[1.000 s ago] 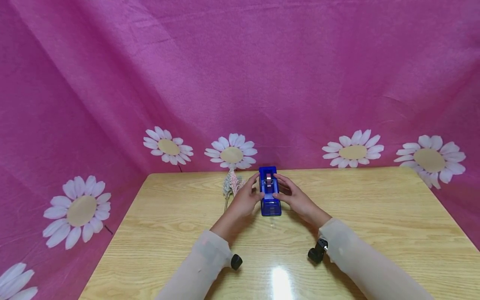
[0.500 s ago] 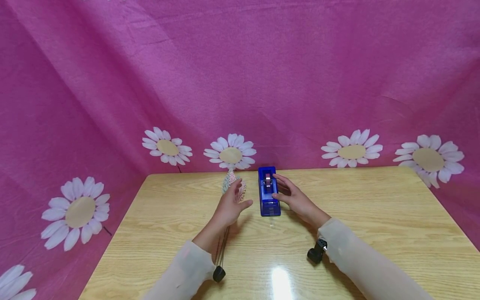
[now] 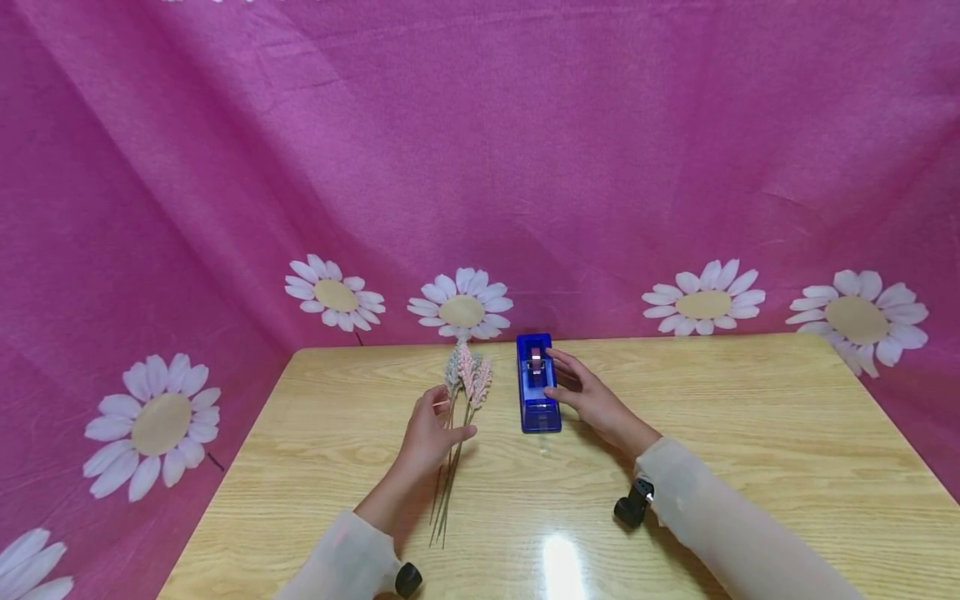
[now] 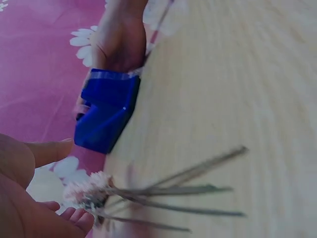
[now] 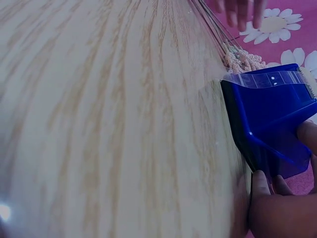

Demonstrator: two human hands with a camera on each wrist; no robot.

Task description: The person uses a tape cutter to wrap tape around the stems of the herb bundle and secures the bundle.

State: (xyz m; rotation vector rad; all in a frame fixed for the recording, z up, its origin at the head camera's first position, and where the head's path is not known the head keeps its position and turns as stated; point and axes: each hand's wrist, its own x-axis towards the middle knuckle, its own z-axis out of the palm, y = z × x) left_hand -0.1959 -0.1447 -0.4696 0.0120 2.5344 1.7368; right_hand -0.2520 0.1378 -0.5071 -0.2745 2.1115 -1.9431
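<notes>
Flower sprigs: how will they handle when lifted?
The flower sprigs are probably light, given their thin stems. They may splay apart, since the stems fan out with no tie visible. Bulky heads on such stems could make them top-heavy.

Deep, glossy blue all over the tape dispenser, lavender-tinged on its middle panel, with dusky pink on the small core inside and a clear, whitish sheen on the strip of tape across its end. Left of the dispenser, soft pink and muted grey-green on the heads of the flower sprigs, with brownish grey on the stems. Beneath the dispenser, light honey tan with wavy, darker wood grain across the counter. Behind it, magenta on the cloth, printed with white daisies, cream-yellow at their centres. Nearer than the dispenser, plain off-white on both sleeves, black on the wrist cameras.
</notes>
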